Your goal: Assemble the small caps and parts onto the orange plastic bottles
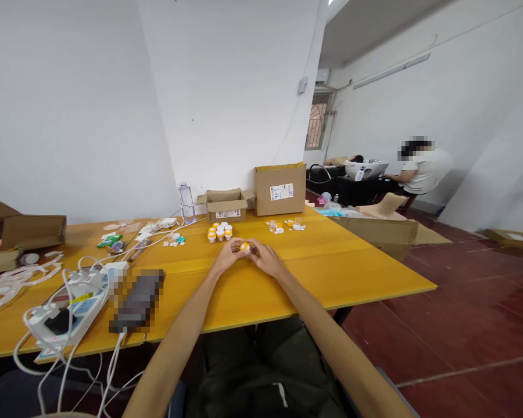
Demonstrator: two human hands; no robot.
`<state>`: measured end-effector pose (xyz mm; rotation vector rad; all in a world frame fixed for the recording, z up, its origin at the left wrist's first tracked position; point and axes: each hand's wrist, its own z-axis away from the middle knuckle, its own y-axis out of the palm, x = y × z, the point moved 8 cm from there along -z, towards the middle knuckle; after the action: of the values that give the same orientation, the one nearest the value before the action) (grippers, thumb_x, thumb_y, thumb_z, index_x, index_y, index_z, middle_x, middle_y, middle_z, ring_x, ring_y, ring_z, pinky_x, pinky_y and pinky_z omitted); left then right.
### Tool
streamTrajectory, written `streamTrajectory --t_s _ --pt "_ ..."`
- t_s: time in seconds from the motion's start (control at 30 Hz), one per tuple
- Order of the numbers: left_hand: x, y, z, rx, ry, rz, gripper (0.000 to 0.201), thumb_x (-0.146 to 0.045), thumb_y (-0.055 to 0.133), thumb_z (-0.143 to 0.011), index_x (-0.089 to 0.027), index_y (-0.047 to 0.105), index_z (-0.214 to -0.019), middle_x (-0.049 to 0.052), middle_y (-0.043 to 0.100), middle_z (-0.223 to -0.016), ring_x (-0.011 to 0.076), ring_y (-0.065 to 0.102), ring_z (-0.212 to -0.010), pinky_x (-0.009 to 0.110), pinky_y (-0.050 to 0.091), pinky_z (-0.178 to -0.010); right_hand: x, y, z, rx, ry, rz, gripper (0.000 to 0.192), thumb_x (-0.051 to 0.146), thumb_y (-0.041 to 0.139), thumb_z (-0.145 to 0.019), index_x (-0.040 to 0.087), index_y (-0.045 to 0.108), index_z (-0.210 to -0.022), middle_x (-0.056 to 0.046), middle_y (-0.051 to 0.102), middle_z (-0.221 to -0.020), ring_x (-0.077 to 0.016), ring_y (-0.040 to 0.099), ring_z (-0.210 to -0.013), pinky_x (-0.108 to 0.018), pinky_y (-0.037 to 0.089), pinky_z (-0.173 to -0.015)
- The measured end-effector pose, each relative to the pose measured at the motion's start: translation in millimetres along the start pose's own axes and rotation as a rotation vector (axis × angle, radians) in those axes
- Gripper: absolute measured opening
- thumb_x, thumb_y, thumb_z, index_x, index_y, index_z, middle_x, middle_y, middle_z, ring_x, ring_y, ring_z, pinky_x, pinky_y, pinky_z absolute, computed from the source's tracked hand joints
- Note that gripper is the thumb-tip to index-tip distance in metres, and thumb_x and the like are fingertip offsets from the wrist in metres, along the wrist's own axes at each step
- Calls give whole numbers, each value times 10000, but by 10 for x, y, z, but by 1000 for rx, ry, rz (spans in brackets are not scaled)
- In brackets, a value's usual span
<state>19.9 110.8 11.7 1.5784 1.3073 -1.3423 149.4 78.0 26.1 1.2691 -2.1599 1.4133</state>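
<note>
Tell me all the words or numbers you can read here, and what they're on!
None can be read.
Big box: white label, print too small.
Small open box: white label, too blurred.
Power strip: yellow sticker, unreadable.
Small jar between both hands: no print visible.

Both forearms are bare from the bottom edge of the view up to the wrists, with no sleeve, watch or band showing on either; the left hand (229, 256) and right hand (264, 259) wear no gloves or rings that can be made out; the lap below is covered by dark olive-green trousers (261, 371); a short white drawstring or tag (281, 393) hangs at the waist.
</note>
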Motion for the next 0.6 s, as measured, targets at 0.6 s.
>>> streamTrajectory --t_s 0.6 --pt "44 -400 -80 -344 102 -87 185 -201 732 -659 -201 608 -796 -3 639 -723 179 637 -762 337 514 -822 -439 68 -167 -123 188 64 263 130 642 -782 256 617 -1012 -48 720 -962 -234 675 -924 -333 495 -824"
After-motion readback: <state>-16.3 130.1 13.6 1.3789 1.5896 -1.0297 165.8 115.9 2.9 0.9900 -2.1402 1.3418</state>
